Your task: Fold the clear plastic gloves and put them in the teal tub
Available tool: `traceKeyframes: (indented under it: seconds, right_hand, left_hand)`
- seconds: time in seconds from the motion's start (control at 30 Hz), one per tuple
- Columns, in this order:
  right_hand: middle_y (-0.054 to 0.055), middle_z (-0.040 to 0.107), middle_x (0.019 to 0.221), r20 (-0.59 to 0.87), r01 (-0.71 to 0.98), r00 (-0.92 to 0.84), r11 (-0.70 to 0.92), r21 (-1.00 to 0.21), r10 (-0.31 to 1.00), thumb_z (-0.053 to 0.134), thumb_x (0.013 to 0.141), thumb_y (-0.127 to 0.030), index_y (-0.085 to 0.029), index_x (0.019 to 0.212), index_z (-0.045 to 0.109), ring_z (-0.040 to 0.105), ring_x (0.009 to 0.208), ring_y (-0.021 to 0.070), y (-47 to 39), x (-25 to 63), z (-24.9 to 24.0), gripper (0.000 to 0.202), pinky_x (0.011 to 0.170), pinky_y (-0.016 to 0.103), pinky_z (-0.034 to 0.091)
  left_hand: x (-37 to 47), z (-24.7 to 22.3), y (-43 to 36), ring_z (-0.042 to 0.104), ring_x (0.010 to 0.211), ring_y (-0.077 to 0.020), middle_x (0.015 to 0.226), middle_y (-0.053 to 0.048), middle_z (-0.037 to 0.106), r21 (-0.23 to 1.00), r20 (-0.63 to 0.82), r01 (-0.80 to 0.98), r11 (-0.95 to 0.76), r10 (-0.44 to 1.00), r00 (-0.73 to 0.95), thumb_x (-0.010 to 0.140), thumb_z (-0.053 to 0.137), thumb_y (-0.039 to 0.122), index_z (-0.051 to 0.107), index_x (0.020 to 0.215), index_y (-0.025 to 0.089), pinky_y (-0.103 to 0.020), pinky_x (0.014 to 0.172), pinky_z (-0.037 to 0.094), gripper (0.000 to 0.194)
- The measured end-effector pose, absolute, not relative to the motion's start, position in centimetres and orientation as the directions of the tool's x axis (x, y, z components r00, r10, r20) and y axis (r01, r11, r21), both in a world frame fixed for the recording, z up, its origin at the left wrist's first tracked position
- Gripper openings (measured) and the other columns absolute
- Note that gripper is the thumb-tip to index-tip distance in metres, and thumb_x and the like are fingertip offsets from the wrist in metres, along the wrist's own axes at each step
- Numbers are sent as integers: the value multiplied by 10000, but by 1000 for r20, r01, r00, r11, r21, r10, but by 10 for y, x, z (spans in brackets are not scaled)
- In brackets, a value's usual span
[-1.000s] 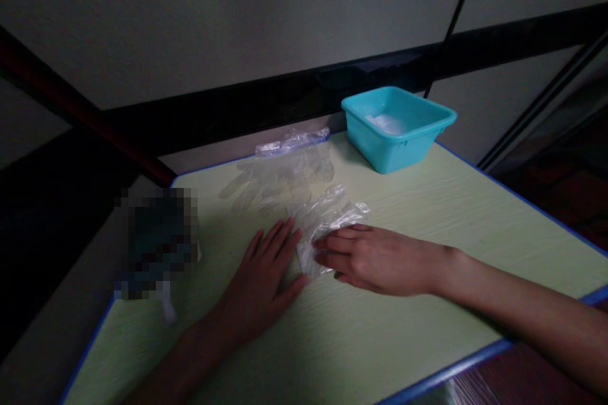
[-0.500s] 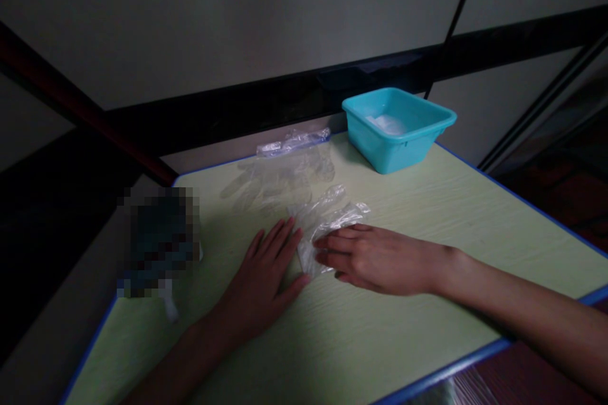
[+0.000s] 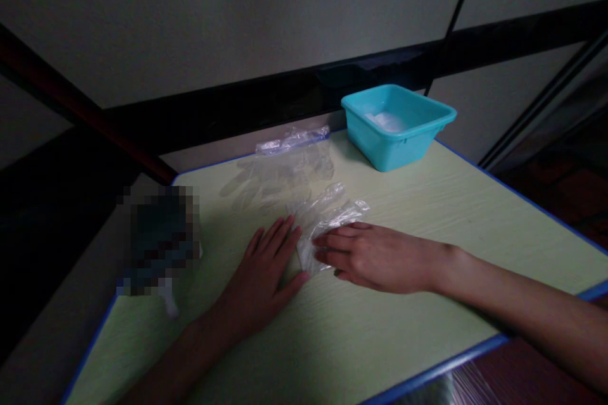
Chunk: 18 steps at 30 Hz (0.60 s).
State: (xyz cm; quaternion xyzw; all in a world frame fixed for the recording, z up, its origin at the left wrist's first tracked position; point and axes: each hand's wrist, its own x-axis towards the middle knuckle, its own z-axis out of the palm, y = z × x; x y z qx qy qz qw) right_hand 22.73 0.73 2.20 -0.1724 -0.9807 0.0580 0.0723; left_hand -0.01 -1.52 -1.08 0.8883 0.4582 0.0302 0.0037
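A crumpled clear plastic glove (image 3: 327, 210) lies near the middle of the table, its fingers pointing away from me. My left hand (image 3: 263, 269) rests flat on the tabletop with its fingers spread; the thumb and index fingertip touch the glove's left edge. From the other side, my right hand (image 3: 375, 256) lies over the glove, fingers stretched out and slightly bent on the plastic, hiding its right part. Just beyond, several flat clear plastic gloves (image 3: 280, 177) overlap one another, with a shiny plastic strip (image 3: 292, 141) along their far end.
A turquoise plastic basin (image 3: 403, 149) with something whitish (image 3: 387, 121) inside stands at the table's far corner. On the left is a dark, pixelated object (image 3: 159, 240). The pale green table (image 3: 475, 215) has a blue rim, and panelled doors (image 3: 266, 31) rise behind it.
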Motion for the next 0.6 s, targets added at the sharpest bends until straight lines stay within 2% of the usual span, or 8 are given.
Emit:
traceKeyframes:
  seconds: [0.6]
  right_hand:
    - [146, 495, 1198, 102, 346, -929, 933, -97, 355, 387, 897, -221, -84, 1126, 501, 413, 1149, 224, 4, 228, 23, 291, 907, 367, 396]
  left_hand:
    - [1, -9, -14, 193, 1288, -271, 1410, -140, 242, 47, 41, 812, -582, 813, 580, 852, 359, 439, 287, 1317, 110, -475, 1022, 198, 574]
